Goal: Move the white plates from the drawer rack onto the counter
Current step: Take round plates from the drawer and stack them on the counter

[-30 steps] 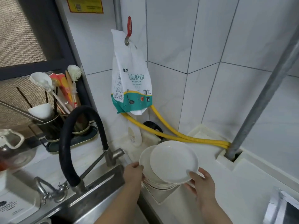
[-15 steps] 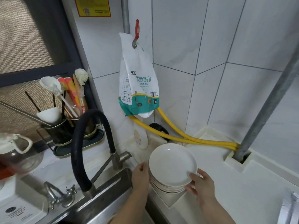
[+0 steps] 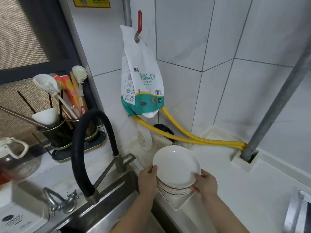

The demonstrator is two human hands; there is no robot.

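I am holding a stack of white plates (image 3: 176,167) between both hands, at the corner of the white counter (image 3: 252,190) just right of the steel sink (image 3: 107,204). My left hand (image 3: 148,178) is pressing against the stack's left side, thumb lying on the rim of the top plate and fingers curled down out of sight behind the lower plates. My right hand (image 3: 204,184) is gripping the near right edge, thumb resting on the top rim and fingers wrapping under the lowest rims. Both hands are closed around the stack. The top plate is sitting squarely on the ones below, whose rims are showing as a layered band at the near side. I cannot tell whether the bottom of the stack is resting on the counter or hanging just above it.

Behind the plates, two yellow corrugated hoses (image 3: 185,140) are running along the tiled wall toward a grey metal pipe (image 3: 279,101) that is passing down through a cut-out in the counter. A kitchen rag bag (image 3: 143,88) is hanging from a red hook (image 3: 139,21) above them. To the left, a black curved faucet hose (image 3: 94,125) is arching over the sink, and a utensil holder (image 3: 62,132) with brushes and chopsticks is standing by the window.
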